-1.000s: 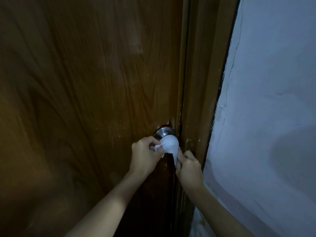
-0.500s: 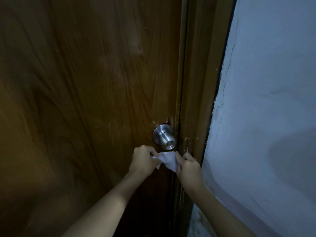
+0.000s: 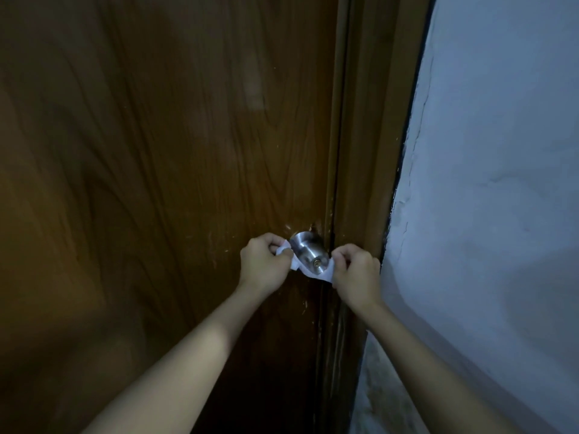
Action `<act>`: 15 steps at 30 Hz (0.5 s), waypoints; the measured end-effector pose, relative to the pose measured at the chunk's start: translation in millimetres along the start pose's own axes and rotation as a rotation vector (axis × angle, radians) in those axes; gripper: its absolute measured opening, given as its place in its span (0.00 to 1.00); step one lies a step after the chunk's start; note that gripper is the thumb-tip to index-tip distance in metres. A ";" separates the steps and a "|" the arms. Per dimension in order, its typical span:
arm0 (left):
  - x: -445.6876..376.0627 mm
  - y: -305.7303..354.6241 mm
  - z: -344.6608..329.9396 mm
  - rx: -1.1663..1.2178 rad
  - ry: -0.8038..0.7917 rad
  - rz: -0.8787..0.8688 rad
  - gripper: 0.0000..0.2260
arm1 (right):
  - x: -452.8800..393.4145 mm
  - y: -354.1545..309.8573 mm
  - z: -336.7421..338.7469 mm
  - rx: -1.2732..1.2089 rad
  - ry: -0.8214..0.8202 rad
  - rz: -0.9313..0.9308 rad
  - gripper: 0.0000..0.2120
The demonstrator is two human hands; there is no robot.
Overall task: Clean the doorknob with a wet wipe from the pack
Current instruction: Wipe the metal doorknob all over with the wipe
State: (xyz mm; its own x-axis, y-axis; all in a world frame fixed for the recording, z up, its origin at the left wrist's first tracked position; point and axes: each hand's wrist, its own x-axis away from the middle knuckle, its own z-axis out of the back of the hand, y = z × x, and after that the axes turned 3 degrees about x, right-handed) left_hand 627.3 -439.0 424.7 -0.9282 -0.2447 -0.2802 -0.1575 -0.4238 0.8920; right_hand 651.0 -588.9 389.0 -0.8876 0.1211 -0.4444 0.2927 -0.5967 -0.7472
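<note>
At the door's right edge, just beside the frame, your wet wipe [image 3: 313,272] is slung under the silver doorknob [image 3: 308,255], stretched like a strap from one fist to the other. Its left end bunches up inside your left hand [image 3: 264,264], a white fold showing between the curled fingers; its right end disappears into your right hand [image 3: 355,272], pinched between thumb and forefinger. Both hands are clenched on the wipe, one on each side of the knob, knuckles toward you, forearms reaching up from the lower edge of the view. The knob's round face, with a small keyhole at its centre, stands bare above the wipe. No brand, label or writing can be read anywhere. Behind the knob runs the dark brown wooden door [image 3: 156,183], its varnish scuffed pale around the knob. To the right stands the door frame [image 3: 372,151], then a bluish-white wall [image 3: 501,183] with cracked plaster along the edge.
</note>
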 end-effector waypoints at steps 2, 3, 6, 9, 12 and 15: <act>-1.4 3.7 0.5 0.001 0.011 -0.017 0.06 | -3.6 -1.8 1.7 0.018 -0.035 0.014 0.09; -2.1 4.4 0.4 0.006 0.019 -0.024 0.06 | -3.9 -1.3 1.8 0.032 -0.055 0.023 0.09; -3.3 7.8 1.1 0.051 0.083 -0.037 0.07 | -4.4 0.3 0.2 0.020 -0.080 0.013 0.09; -3.0 11.3 1.6 0.108 0.156 -0.071 0.06 | -1.1 1.5 -2.2 -0.052 -0.072 -0.073 0.08; -1.8 14.4 1.9 0.169 0.181 -0.095 0.06 | 3.4 -0.2 -0.9 -0.067 -0.018 -0.040 0.07; -4.9 23.6 3.3 0.247 0.198 -0.135 0.07 | -1.7 -10.2 7.9 -0.094 0.098 0.041 0.07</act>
State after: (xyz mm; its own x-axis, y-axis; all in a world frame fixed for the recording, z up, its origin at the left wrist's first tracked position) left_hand 627.0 -445.0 448.3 -0.8139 -0.3751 -0.4438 -0.3742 -0.2460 0.8941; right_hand 646.8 -589.3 401.3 -0.8367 0.1781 -0.5179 0.3638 -0.5261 -0.7687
